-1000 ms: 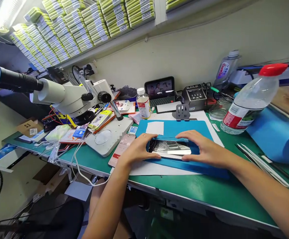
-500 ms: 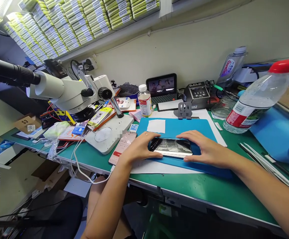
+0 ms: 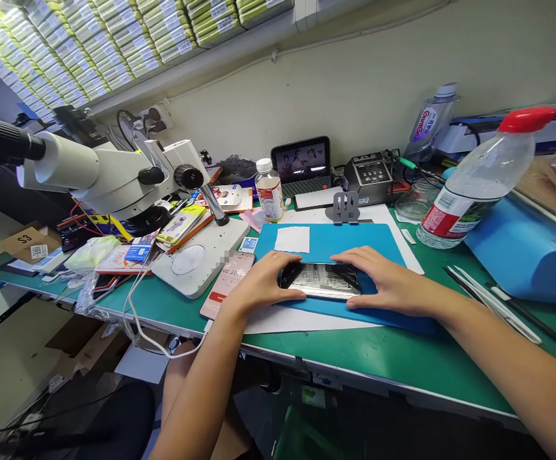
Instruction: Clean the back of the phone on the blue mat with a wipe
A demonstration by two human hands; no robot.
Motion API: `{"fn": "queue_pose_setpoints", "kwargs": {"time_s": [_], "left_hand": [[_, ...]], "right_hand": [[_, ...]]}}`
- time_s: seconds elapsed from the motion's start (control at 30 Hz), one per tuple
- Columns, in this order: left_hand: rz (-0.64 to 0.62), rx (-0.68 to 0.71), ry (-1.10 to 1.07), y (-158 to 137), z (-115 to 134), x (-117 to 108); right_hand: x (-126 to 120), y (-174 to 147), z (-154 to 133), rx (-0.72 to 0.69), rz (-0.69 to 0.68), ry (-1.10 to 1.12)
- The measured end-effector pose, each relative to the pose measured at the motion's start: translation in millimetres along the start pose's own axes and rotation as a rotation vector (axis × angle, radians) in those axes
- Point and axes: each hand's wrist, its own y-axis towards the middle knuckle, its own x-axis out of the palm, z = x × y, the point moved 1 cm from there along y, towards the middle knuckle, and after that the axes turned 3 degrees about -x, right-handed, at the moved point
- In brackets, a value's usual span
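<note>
A phone with a dark, glossy face (image 3: 320, 280) lies sideways between my hands, low over a blue mat (image 3: 349, 239). My left hand (image 3: 269, 281) grips its left end, thumb along the near edge and fingers at the far edge. The right end is held the same way by my right hand (image 3: 378, 281). Bright reflections cover the glossy surface. A white square of paper (image 3: 292, 239) rests on the mat beyond my left hand. Beside my left wrist lies another phone (image 3: 225, 284) with a timer on its lit screen and a white cable plugged in.
Left of the mat stands a microscope (image 3: 115, 176) on a white base (image 3: 186, 262). A small bottle (image 3: 269, 191), a screen playing video (image 3: 301, 163) and a black control box (image 3: 369, 179) line the back. At right are a red-capped bottle (image 3: 479, 185) and tweezers (image 3: 493, 303).
The camera view has shifted, so the bench sits a little further left in the picture. Both hands keep their hold on the phone, which appears tilted slightly differently in its reflections.
</note>
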Motion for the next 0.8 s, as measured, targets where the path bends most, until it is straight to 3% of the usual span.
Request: {"fn": "queue_pose_setpoints", "kwargs": {"time_s": [0.8], "left_hand": [[-0.022, 0.001, -0.003, -0.3, 2.6, -0.2]], "right_hand": [[-7.3, -4.5, 2.7, 0.070, -0.047, -0.038]]}}
